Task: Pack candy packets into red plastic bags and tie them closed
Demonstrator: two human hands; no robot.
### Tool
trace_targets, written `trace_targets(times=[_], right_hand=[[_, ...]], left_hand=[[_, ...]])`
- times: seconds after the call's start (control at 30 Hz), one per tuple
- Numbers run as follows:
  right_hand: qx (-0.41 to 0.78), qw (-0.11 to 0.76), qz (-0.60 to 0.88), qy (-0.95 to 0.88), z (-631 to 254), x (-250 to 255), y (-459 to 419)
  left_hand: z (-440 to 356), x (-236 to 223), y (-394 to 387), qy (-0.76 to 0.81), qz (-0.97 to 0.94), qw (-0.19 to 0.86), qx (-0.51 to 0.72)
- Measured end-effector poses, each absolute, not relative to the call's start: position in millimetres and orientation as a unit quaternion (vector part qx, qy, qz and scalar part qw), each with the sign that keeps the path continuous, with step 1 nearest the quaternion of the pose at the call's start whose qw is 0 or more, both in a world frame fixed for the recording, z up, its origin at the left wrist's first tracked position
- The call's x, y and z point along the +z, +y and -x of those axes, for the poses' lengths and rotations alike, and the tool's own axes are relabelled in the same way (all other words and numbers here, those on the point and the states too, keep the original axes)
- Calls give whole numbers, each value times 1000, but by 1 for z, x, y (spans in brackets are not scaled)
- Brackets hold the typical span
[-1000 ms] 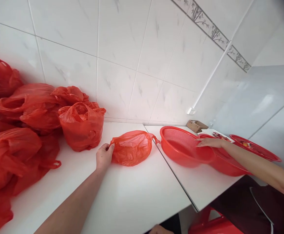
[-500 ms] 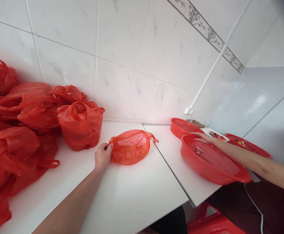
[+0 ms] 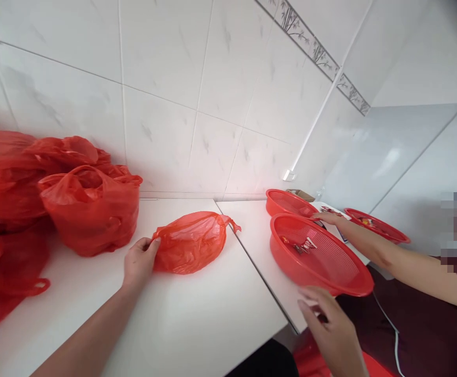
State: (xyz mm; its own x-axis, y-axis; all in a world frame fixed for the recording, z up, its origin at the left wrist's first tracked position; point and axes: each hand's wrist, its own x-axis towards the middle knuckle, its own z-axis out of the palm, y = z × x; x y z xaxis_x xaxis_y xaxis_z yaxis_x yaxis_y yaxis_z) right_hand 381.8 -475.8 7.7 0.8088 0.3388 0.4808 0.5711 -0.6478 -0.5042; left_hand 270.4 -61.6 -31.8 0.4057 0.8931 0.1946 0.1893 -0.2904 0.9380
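My left hand [image 3: 138, 260] pinches the edge of a thin red plastic bag [image 3: 192, 243], which lies puffed out on the white table with its knotted-looking end pointing right. My right hand [image 3: 330, 327] hangs in the air at the lower right, slightly blurred, its thumb and fingers apart and no object visible in it. Just beyond it stands a red mesh basket [image 3: 322, 283], tilted in view, with a few small wrapped packets [image 3: 309, 245] inside.
Filled red bags [image 3: 90, 220] crowd the table's left side against the tiled wall. A co-worker's arm [image 3: 385, 251] reaches past the basket toward a second red basket [image 3: 272, 205]. A third red basket [image 3: 399, 234] stands farther right. A seam [image 3: 259, 275] divides the tables.
My right hand has come into view from below. The view has swung right, and the co-worker's hand has shifted. More packets show in the near basket. My left hand keeps its pinch.
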Motion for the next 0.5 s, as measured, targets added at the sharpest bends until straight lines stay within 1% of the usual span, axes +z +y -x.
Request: trace_targets(times=[0.03,0.1,0.13,0.2,0.27,0.37,0.43,0.5], right_hand=[[-231,296,895,-242,-401,11,-486],[-285,204,902,-252,-439,12,-503],[-285,159,908,-263,-454,11,-509],[-241,81,928,-271,-476,7,-514],[-176,31,950,-257,-482,7,-509],[-99,17,966,-239,-473,18,-489],[-40,53,965,-253,-468,32,-475],[25,117,950,-287,-475,48,-467]], left_hand=[[-270,-31,-62,389,-707,451,382],[-270,-30,-62,400,-711,442,372],[-270,-30,-61,406,-712,439,368],[-270,-31,-61,416,-708,440,364],[-271,-32,-60,425,-700,444,363],[-272,-34,-58,439,-695,443,357],[-273,-32,-58,453,-693,436,352],[-273,-26,-58,463,-689,442,340]])
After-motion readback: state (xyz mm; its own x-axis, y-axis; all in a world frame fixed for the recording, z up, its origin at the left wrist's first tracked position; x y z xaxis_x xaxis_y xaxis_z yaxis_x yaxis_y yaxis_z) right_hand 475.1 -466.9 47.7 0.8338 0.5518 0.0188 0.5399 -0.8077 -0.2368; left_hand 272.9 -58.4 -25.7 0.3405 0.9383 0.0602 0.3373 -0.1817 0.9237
